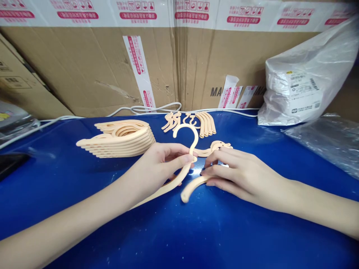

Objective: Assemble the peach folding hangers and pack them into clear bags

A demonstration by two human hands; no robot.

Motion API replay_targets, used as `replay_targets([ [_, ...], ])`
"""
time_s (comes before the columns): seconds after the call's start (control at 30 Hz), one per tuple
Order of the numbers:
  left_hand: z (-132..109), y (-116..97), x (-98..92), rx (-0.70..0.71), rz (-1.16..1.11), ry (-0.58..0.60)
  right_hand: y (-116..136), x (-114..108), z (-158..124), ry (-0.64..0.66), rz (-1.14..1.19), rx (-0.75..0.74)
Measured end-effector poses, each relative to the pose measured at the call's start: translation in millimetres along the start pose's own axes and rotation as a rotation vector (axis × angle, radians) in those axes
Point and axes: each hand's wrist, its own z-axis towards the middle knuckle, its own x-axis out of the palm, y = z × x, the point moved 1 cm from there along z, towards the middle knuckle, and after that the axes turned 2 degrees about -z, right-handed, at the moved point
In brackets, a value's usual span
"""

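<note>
My left hand [161, 162] pinches a peach plastic hanger part with a hook [188, 135] at its neck, the hook pointing up and its arm running down to the left. My right hand [235, 173] is closed on a curved peach hanger arm [192, 188] that lies on the blue table [179, 231]. The two pieces meet near my fingertips. Another loose hanger piece [213, 147] lies just behind my right hand.
A stack of peach hangers [120, 139] sits at the left rear, and a row of loose hanger parts [196, 123] at the middle rear. Cardboard boxes [112, 67] wall off the back. A white cable [146, 109] runs along them. Plastic bags [305, 82] lie at right.
</note>
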Motion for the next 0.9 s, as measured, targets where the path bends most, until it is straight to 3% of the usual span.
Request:
replay_targets([
  [0.17, 4.7, 4.3, 1.6, -0.128, -0.246, -0.011, -2.0, 1.4, 2.5, 0.0, 0.022, 0.012],
  [0.4, 4.3, 2.0, 2.1, -0.188, -0.347, -0.053, -7.0, -0.4, -2.1, -0.029, 0.076, 0.032],
  [0.9, 0.6, 2.2, -3.6, -0.139, -0.423, -0.091, -6.9, -8.4, -1.5, -0.092, -0.067, 0.016],
])
